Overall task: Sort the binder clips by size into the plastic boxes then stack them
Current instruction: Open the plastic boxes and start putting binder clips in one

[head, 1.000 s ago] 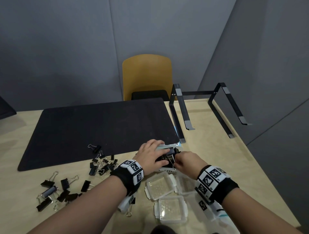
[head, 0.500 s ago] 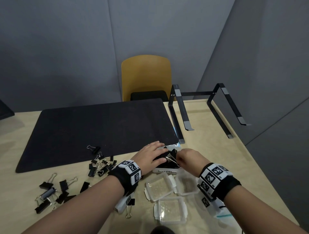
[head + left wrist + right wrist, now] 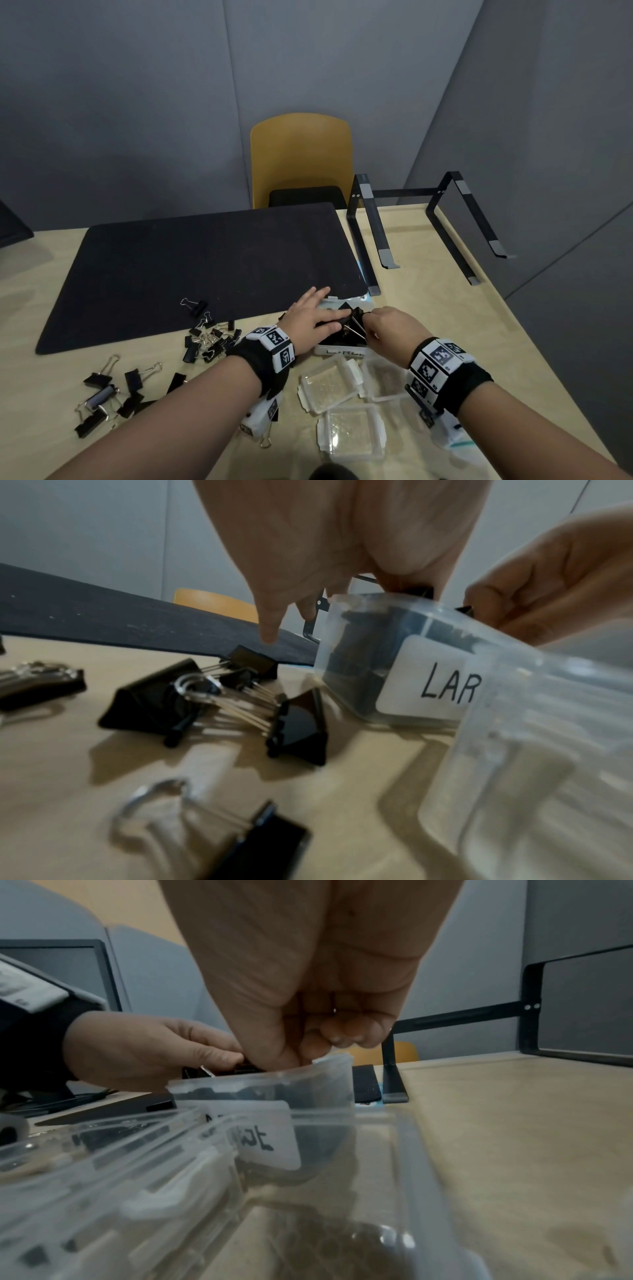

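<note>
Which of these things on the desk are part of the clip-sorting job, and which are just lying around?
Part of the job:
- labelled box, holding large clips
- loose binder clips
- clear plastic boxes
- left hand and right hand, working at the labelled box

Just lying about:
- black mat
- black metal stand
- yellow chair

Both forearms reach forward, wrists banded (black-and-white markers). The left hand (image 3: 313,320) lies palm down, fingers (image 3: 320,295) straight and spread. The right hand (image 3: 394,327) is curled, fingertips (image 3: 346,1034) bunched together in a pinch.
</note>
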